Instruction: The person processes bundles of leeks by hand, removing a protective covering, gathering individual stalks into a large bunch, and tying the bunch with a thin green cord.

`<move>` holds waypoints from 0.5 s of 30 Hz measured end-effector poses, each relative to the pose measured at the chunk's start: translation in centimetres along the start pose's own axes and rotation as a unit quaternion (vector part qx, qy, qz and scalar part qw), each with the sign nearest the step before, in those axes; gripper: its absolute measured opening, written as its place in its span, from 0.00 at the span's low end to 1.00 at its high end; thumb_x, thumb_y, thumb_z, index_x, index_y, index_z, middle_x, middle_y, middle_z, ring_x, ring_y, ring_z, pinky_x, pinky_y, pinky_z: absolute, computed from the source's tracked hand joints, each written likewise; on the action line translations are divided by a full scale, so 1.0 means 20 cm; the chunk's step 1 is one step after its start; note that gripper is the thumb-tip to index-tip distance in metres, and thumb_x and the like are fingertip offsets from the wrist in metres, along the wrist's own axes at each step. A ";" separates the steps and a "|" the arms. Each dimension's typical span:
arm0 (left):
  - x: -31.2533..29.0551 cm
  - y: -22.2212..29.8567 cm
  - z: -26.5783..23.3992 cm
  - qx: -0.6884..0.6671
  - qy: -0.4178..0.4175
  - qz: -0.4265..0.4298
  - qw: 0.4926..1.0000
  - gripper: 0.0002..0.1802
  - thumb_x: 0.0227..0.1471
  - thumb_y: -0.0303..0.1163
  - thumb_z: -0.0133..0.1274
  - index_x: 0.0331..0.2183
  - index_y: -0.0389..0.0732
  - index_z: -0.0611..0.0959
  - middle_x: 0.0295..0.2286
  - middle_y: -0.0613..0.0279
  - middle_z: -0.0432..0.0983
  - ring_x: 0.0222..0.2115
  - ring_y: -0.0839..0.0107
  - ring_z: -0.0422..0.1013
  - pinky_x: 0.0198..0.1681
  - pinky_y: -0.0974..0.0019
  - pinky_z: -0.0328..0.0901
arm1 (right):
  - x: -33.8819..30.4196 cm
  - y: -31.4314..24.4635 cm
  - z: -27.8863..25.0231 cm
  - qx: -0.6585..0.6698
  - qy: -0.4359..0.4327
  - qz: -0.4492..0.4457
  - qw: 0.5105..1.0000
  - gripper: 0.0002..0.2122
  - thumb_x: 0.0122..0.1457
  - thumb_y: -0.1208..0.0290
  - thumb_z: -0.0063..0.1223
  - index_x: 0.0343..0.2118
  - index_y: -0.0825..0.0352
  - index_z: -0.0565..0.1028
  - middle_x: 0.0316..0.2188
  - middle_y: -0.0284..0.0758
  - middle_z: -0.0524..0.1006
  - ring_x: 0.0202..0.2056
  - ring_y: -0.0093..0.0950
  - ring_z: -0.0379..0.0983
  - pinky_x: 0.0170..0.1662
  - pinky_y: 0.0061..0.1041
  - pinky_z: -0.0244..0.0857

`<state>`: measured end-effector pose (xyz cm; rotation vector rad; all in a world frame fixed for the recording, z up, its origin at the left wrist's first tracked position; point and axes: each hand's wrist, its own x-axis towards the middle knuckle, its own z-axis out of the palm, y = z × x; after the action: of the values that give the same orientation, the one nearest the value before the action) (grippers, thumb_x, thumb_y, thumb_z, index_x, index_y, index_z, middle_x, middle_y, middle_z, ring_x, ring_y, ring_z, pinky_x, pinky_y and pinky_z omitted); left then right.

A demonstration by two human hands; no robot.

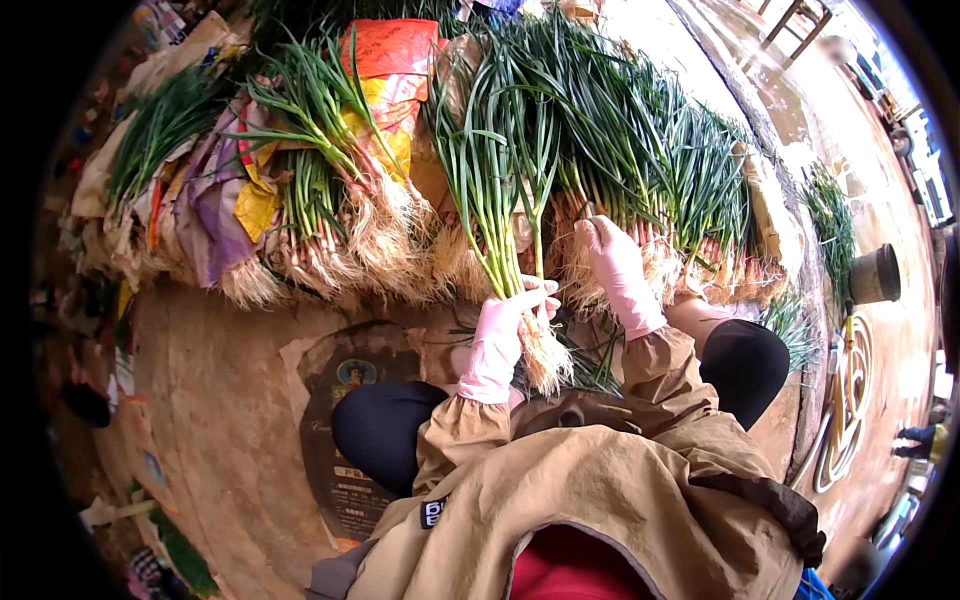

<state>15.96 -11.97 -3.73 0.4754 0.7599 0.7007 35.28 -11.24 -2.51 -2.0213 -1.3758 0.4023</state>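
My left hand (pixel 505 330), in a pink glove, is closed round the lower stems of a bunch of green garlic (pixel 490 200). Its long leaves point away from me, and its pale roots (pixel 546 358) hang below the fingers. To the right, my right hand (pixel 618 268), gloved the same way, reaches to the front of the large green garlic pile (pixel 640 130). Its thumb and fingers are pinched together by the stems there; what lies between them is too small to tell.
Left of the held bunch, more rooted green garlic (pixel 385 215) lies over colourful sacks (pixel 395 75). A flattened dark printed bag (pixel 360 440) is on the brown floor by my left knee. At the far right are a dark bucket (pixel 876 275) and a coiled hose (pixel 848 400).
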 end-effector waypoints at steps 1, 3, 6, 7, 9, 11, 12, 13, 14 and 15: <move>-0.02 0.02 0.00 -0.008 -0.009 -0.007 1.000 0.06 0.51 0.24 0.50 0.35 0.36 0.76 0.34 0.54 0.78 0.28 0.67 0.75 0.31 0.65 0.71 | -0.01 -0.03 0.00 0.122 -0.062 0.050 0.989 0.16 0.64 0.57 0.41 0.36 0.65 0.75 0.22 0.32 0.75 0.26 0.22 0.70 0.31 0.24 0.65; -0.08 0.07 0.02 -0.030 -0.016 -0.015 0.999 0.07 0.52 0.25 0.49 0.36 0.38 0.75 0.35 0.53 0.77 0.30 0.67 0.74 0.31 0.67 0.71 | 0.02 -0.12 0.03 0.351 -0.250 0.088 0.898 0.19 0.63 0.53 0.41 0.38 0.64 0.76 0.18 0.30 0.73 0.18 0.20 0.64 0.24 0.22 0.59; -0.06 0.05 -0.02 -0.185 -0.115 -0.076 0.973 0.07 0.53 0.25 0.47 0.37 0.39 0.74 0.36 0.53 0.77 0.32 0.67 0.74 0.32 0.67 0.70 | 0.07 -0.15 0.15 0.691 -0.310 0.247 0.604 0.16 0.63 0.56 0.46 0.38 0.67 0.75 0.15 0.21 0.60 0.12 0.12 0.48 0.15 0.14 0.43; -0.06 0.06 0.01 -0.221 -0.129 -0.077 0.964 0.08 0.55 0.25 0.45 0.39 0.38 0.74 0.36 0.53 0.77 0.33 0.66 0.74 0.34 0.65 0.70 | 0.09 -0.10 0.18 0.723 -0.317 0.240 0.565 0.15 0.62 0.58 0.47 0.37 0.67 0.75 0.16 0.21 0.62 0.12 0.13 0.48 0.15 0.14 0.43; -0.09 0.07 0.04 -0.183 -0.073 -0.097 0.976 0.09 0.55 0.26 0.46 0.39 0.37 0.74 0.34 0.54 0.77 0.32 0.65 0.74 0.34 0.65 0.69 | 0.08 -0.08 0.21 0.680 -0.303 0.187 0.641 0.13 0.61 0.59 0.49 0.35 0.67 0.74 0.17 0.23 0.65 0.13 0.13 0.50 0.16 0.14 0.46; -0.09 0.04 -0.03 -0.179 -0.070 -0.083 0.978 0.11 0.57 0.29 0.47 0.40 0.35 0.75 0.31 0.55 0.77 0.30 0.63 0.75 0.36 0.64 0.69 | 0.02 -0.23 0.17 0.443 -0.235 0.133 0.855 0.12 0.61 0.61 0.49 0.31 0.66 0.74 0.18 0.24 0.68 0.17 0.13 0.57 0.20 0.14 0.52; -0.06 -0.01 -0.02 -0.187 -0.066 -0.087 0.976 0.09 0.58 0.31 0.47 0.37 0.36 0.76 0.26 0.58 0.76 0.27 0.64 0.74 0.33 0.65 0.69 | 0.01 -0.17 0.21 0.371 -0.168 0.049 0.912 0.11 0.60 0.61 0.50 0.30 0.65 0.74 0.18 0.23 0.67 0.20 0.12 0.59 0.23 0.14 0.54; -0.04 -0.03 -0.04 -0.151 -0.059 -0.087 0.983 0.08 0.58 0.31 0.47 0.35 0.37 0.76 0.24 0.60 0.74 0.25 0.66 0.72 0.31 0.66 0.67 | -0.01 -0.17 0.24 0.387 -0.154 0.059 0.907 0.11 0.60 0.61 0.50 0.30 0.64 0.74 0.18 0.23 0.67 0.19 0.12 0.58 0.22 0.13 0.53; -0.03 -0.05 -0.05 -0.115 -0.050 -0.086 0.988 0.08 0.58 0.32 0.47 0.33 0.37 0.76 0.22 0.63 0.71 0.24 0.67 0.70 0.28 0.66 0.66 | -0.02 -0.18 0.27 0.403 -0.140 0.068 0.902 0.11 0.60 0.62 0.50 0.29 0.64 0.74 0.18 0.23 0.67 0.18 0.12 0.57 0.21 0.13 0.52; -0.02 -0.08 -0.01 -0.181 -0.069 -0.066 0.979 0.07 0.59 0.32 0.46 0.33 0.39 0.75 0.20 0.67 0.65 0.21 0.73 0.64 0.24 0.69 0.62 | -0.02 -0.21 0.28 0.566 -0.170 0.198 0.782 0.11 0.61 0.61 0.48 0.30 0.63 0.75 0.15 0.21 0.63 0.15 0.13 0.54 0.18 0.13 0.49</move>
<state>16.20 -13.28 -4.72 0.1387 0.5126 0.6563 28.84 -8.74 -3.91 -1.1648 -0.5305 1.4381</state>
